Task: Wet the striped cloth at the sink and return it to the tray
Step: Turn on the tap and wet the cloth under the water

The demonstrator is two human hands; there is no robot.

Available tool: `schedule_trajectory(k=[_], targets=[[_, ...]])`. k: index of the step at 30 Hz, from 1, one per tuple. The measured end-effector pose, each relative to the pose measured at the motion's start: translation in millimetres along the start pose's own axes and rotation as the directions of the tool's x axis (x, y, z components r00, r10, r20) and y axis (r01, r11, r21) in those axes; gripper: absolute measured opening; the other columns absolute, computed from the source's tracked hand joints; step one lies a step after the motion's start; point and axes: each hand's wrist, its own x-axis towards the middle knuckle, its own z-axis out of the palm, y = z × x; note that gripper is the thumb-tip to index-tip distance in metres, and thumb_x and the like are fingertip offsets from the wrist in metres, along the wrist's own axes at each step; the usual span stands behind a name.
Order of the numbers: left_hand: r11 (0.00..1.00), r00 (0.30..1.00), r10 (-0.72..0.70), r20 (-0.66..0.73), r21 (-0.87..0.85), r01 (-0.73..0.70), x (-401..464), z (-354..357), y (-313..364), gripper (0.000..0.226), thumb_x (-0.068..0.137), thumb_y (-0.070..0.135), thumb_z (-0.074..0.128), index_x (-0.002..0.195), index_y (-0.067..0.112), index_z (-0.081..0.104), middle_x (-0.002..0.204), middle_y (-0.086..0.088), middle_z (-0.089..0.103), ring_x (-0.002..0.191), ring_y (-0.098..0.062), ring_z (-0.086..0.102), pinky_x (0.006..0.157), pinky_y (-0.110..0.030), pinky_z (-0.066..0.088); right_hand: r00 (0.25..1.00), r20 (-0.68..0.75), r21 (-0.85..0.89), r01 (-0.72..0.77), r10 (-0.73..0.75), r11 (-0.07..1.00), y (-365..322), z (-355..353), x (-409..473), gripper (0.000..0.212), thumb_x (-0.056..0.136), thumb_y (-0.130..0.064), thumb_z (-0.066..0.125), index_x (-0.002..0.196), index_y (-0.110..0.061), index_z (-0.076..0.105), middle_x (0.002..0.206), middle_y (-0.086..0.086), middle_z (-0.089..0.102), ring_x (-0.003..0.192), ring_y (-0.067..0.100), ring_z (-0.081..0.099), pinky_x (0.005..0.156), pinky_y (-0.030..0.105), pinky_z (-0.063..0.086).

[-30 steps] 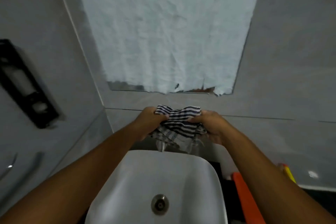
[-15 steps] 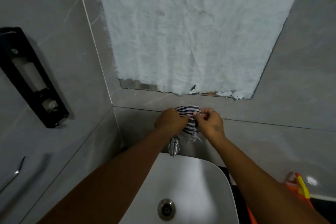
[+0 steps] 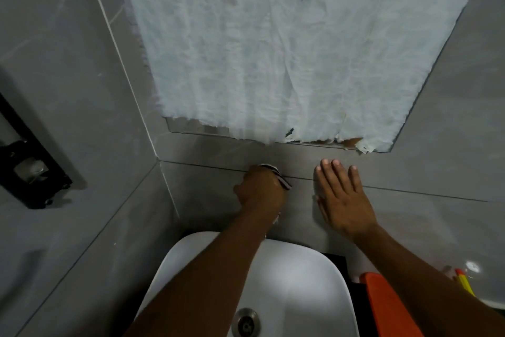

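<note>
Sink [image 3: 314, 276] rim sits at 6 o'clock, wall close behind. Left hand [image 3: 262, 190] makes a tight grip on the striped cloth [image 3: 282, 181]. Right hand [image 3: 343, 197], at 3 o'clock, is flat, fingers spread, holding nothing.

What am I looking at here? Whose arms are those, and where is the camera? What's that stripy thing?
There is no robot here, just a person. The camera sits on the person's head and looks down, so you see their two bare arms reaching forward, as if they were your own.

Below the arms is a white sink with a round metal drain. The left hand is closed in a fist around a striped cloth; only a small stripy bit peeks out between the fingers. The right hand is open and flat, with its fingers spread, holding nothing.

On the grey tiled wall hangs a mirror almost fully covered with crinkled white paper. A black holder is fixed on the left wall. Something orange shows at the bottom right, but I cannot tell what it is.
</note>
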Motion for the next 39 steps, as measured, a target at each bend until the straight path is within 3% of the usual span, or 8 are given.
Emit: schedule_trajectory(k=[3,6,11,18,25,30,36,39], targets=[[0.719,0.884,-0.139,0.447,-0.568,0.4,14.2,-18.8,-13.1,0.01,0.085,0.017,0.067,0.086,0.007,0.072,0.092,-0.015,0.078,0.069,-0.024,0.072,0.063,-0.032,0.06,0.997,-0.072,-0.017,0.015,-0.016,1.0,1.7,15.3,-0.8,0.073,0.092,-0.036,0.051,0.152,-0.006,0.024,0.159,0.015,0.026,0.154,0.028,0.0,0.12,0.058,0.01],[0.347,0.686,-0.047,0.727,-0.632,0.693,22.3,-31.9,-21.2,0.017,0.088,0.016,0.068,0.095,0.001,0.072,0.083,-0.014,0.077,0.065,-0.025,0.071,0.07,-0.038,0.061,0.996,-0.083,-0.033,0.034,-0.037,0.999,3.0,25.0,-2.0,0.075,0.091,-0.037,0.053,0.153,-0.008,0.022,0.163,0.009,0.016,0.154,0.029,-0.002,0.122,0.056,0.004],[0.997,0.975,-0.029,0.222,-0.063,0.044,10.7,-9.4,8.4,0.018,0.09,0.018,0.056,0.081,0.01,0.07,0.085,-0.009,0.072,0.076,-0.019,0.07,0.082,-0.04,0.059,0.993,-0.116,-0.045,0.006,-0.011,0.999,-0.3,32.3,-0.5,0.077,0.088,-0.037,0.057,0.152,-0.007,0.027,0.167,0.009,-0.002,0.154,0.028,-0.006,0.122,0.056,0.0],[0.732,0.935,-0.026,0.354,-0.631,0.259,-8.8,-15.0,-34.6,0.026,0.089,0.028,0.066,0.105,0.009,0.074,0.101,-0.013,0.078,0.092,-0.025,0.074,0.083,-0.036,0.061,0.997,-0.073,-0.021,0.003,-0.005,1.0,-0.1,35.4,-1.0,0.083,0.088,-0.04,0.054,0.154,-0.008,0.015,0.167,0.007,-0.014,0.154,0.028,-0.01,0.121,0.057,-0.002],[0.695,0.968,0.077,0.238,-0.709,0.119,-85.4,13.3,-93.7,0.07,0.065,0.067,0.073,0.113,0.017,0.06,0.102,0.001,0.072,0.095,-0.012,0.069,0.089,-0.032,0.057,0.997,-0.071,0.0,-0.019,0.019,1.0,-5.5,38.8,-0.5,0.083,0.089,-0.039,0.045,0.155,-0.009,0.005,0.166,0.006,-0.016,0.154,0.029,-0.011,0.121,0.058,-0.008],[0.91,0.996,0.089,0.032,-0.409,-0.069,-100.6,18.1,-93.8,0.041,0.084,0.021,0.071,0.121,0.019,0.053,0.099,0.008,0.065,0.094,-0.012,0.066,0.085,-0.031,0.055,0.995,-0.097,-0.011,-0.024,0.023,1.0,-6.2,40.4,0.9,0.085,0.088,-0.038,0.047,0.157,-0.01,0.005,0.167,0.009,-0.01,0.154,0.031,-0.008,0.121,0.059,-0.006],[0.996,0.995,0.05,0.081,-0.071,-0.045,-71.2,7.1,-49.9,0.041,0.094,0.028,0.059,0.13,0.008,0.053,0.125,-0.014,0.065,0.113,-0.027,0.062,0.1,-0.033,0.046,0.996,-0.075,-0.01,-0.058,0.058,0.998,-9.7,38.0,1.2,0.082,0.088,-0.038,0.045,0.155,-0.007,0.01,0.16,0.016,0.018,0.153,0.031,-0.011,0.121,0.059,-0.007],[0.999,0.999,0.024,-0.022,0.049,-0.023,-46.0,-2.5,-22.6,0.038,0.085,0.026,0.062,0.115,0.002,0.058,0.105,-0.016,0.066,0.095,-0.034,0.066,0.074,-0.04,0.05,0.997,-0.061,-0.02,-0.056,0.055,0.998,-10.0,36.0,1.9,0.079,0.087,-0.038,0.046,0.153,-0.006,0.016,0.16,0.017,0.017,0.153,0.031,-0.014,0.12,0.059,-0.008]])
